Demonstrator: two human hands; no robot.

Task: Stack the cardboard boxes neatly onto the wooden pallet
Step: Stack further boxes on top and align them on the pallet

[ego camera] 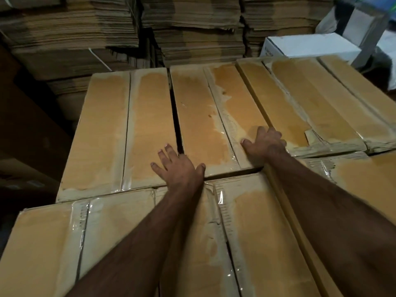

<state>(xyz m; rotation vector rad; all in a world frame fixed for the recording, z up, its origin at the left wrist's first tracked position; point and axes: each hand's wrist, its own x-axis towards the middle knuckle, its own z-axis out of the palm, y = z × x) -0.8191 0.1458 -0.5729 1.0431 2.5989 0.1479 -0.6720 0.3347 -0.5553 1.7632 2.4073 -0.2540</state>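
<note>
1. Step in hand, by judgement: squaring the middle box [199, 116] within the top layer, not lifting or carrying.
2. Left hand [179, 166]: flat, fingers [162, 156] spread and straight, pressing across the dark gap between the left box [120, 129] and the middle box, thumb at the middle box's near edge. Nothing gripped.
3. Right hand [264, 144]: laid on the middle box's near right corner, fingers lightly bent over the seam toward the right box [300, 99]. Pressing rather than clasping, as far as visible.
4. Position of the boxes: three taped cartons side by side in the far row, near boxes [132, 232] butted crosswise against their front edges. Wooden pallet hidden beneath; not visible.
5. Next move, by judgement: sideways push of the middle box to close the open slot on its left, keeping near edges flush.
6. Edges: slot widest at the near end, hence slight skew likely; loose tape and torn flap on the right box liable to snag.
7. Room: flattened cardboard stacks [85, 28] close behind the far row, white box [310, 46] at far right, dark drop off the left side. Little travel rearward; free movement mainly lateral.
</note>
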